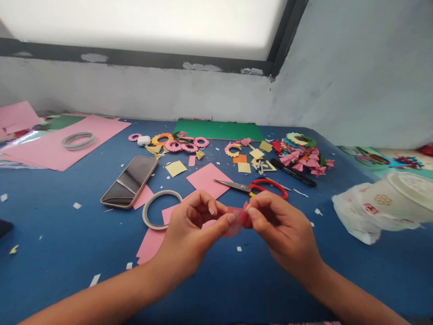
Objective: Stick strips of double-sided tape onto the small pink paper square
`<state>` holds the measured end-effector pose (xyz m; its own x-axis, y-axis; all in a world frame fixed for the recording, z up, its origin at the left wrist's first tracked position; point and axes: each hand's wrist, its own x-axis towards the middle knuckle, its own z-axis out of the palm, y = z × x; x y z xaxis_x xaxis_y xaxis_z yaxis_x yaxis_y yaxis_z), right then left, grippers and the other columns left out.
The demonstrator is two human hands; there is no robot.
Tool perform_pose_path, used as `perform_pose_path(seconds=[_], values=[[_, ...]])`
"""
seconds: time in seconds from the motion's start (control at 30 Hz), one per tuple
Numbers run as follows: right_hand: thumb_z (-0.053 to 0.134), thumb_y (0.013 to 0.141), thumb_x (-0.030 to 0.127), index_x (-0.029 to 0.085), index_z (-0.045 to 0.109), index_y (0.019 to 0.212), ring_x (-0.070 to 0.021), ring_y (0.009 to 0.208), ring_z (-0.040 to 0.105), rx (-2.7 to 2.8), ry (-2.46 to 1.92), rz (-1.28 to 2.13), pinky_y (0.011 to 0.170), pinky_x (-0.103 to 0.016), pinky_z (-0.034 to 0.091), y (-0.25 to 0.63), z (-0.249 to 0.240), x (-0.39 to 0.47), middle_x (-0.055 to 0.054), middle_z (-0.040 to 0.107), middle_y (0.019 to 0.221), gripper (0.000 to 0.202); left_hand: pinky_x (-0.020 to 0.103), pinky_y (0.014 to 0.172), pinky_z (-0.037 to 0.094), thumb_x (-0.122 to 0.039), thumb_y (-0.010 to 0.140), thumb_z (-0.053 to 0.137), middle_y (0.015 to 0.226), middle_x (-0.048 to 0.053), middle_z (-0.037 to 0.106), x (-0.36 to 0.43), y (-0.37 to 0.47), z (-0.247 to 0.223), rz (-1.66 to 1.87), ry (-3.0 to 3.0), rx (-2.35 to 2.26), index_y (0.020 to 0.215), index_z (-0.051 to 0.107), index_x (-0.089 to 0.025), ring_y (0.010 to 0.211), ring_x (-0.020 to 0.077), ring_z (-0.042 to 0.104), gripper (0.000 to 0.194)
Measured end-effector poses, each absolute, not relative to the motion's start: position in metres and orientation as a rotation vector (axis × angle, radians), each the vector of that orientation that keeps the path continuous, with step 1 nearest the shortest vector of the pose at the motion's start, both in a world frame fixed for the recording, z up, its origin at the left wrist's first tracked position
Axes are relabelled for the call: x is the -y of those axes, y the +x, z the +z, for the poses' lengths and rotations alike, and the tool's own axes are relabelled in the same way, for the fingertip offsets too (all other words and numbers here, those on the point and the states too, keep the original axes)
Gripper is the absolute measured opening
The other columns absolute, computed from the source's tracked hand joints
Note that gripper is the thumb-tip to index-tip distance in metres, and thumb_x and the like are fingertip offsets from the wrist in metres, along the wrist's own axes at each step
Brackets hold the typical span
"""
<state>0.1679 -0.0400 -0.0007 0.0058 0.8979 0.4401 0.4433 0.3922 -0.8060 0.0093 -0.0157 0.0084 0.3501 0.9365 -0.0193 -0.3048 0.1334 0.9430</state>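
Pink paper, a small folded piece (pixel 236 222) with a paler patch on its face, is pinched between the two hands, just above the blue tabletop (pixel 270 289). The left hand (pixel 189 230) holds its left end, thumb pressed over the near face with the index finger behind; a white scrap (pixel 211 211) clings to that index finger. The right hand (pixel 287 230) nips the opposite edge between thumb and fingertips, so both grips are narrow and closed on the same piece.

Just beyond the grip lie scissors (pixel 243 187) with red handles, blades spread slightly and pointing left, and a square pink sheet (pixel 209 177). Left of the grip, near the left hand, a roll of tape (pixel 145 211) lies flat, partly over more pink paper (pixel 152 246); a smartphone (pixel 130 180) rests farther left and beyond. Farther out past the grip are yellow paper squares (pixel 176 169), scallop-edged pink paper rings (pixel 168 146), a white earbud case (pixel 144 141) and a green sheet (pixel 219 130). Beyond the right hand sit a black marker (pixel 294 172) and a heap of paper flowers (pixel 301 158); well to its right, a lidded cup (pixel 389 198) leans in a white plastic bag (pixel 355 221).
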Motion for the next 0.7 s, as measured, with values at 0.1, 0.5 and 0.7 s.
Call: perform_pose_path(seconds=[0.1, 0.5, 0.7], values=[[0.049, 0.085, 0.022, 0.02, 0.053, 0.073, -0.0089, 0.056, 0.057, 1.611, -1.223, 0.548, 0.053, -0.018, 0.047, 0.1685, -0.0012, 0.0402, 0.003, 0.057, 0.065, 0.013, 0.01, 0.051, 0.047, -0.008, 0.073, 0.068, 0.067, -0.004, 0.064, 0.0156, 0.0092, 0.0083, 1.039, 1.053, -0.746, 0.065, 0.044, -0.015, 0.059, 0.0052, 0.06, 0.027], [0.048, 0.086, 0.025, 0.02, 0.053, 0.074, -0.0084, 0.056, 0.055, 1.574, -1.216, 0.584, 0.051, -0.017, 0.045, 0.169, -0.0015, 0.0394, 0.003, 0.056, 0.065, 0.014, 0.009, 0.052, 0.047, -0.006, 0.073, 0.067, 0.066, -0.005, 0.064, 0.0144, 0.0093, 0.0076, 1.067, 1.048, -0.722, 0.063, 0.044, -0.015, 0.056, 0.0034, 0.058, 0.027], [0.048, 0.086, 0.026, 0.019, 0.053, 0.073, -0.008, 0.054, 0.054, 1.551, -1.218, 0.62, 0.05, -0.017, 0.044, 0.1699, 0.0001, 0.0392, 0.004, 0.054, 0.064, 0.015, 0.009, 0.05, 0.045, -0.005, 0.073, 0.067, 0.064, -0.006, 0.064, 0.0136, 0.0099, 0.0067, 1.068, 1.042, -0.714, 0.064, 0.043, -0.015, 0.053, 0.0028, 0.056, 0.028]])
